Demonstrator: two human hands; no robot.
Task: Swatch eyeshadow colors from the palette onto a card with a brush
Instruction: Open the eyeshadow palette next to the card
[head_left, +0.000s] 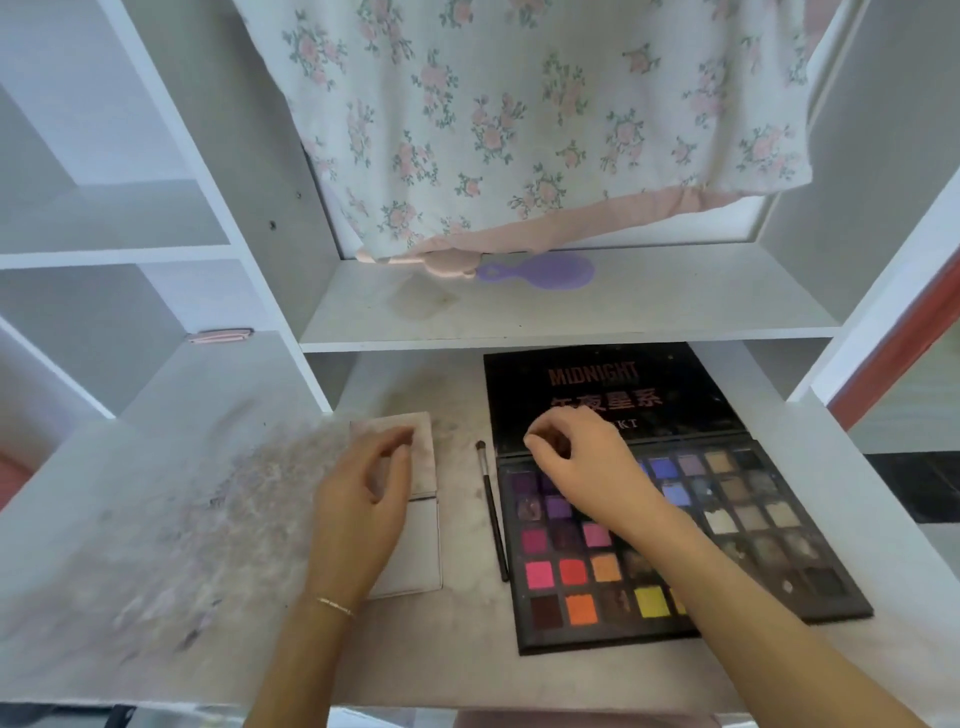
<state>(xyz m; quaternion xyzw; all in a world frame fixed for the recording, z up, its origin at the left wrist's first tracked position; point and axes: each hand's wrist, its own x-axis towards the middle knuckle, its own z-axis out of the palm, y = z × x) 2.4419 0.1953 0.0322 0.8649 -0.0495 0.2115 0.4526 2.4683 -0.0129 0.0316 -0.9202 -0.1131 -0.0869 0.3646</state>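
Both hands, left (363, 499) and right (576, 467), hover loosely curled and empty; between them lies the brush (491, 514), bristles pointing away, right nearer.

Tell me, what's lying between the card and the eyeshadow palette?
A brush lies on the table between the card and the palette, untouched, seen in the head view.

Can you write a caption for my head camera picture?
Both hands hover over card and palette; brush waits between.
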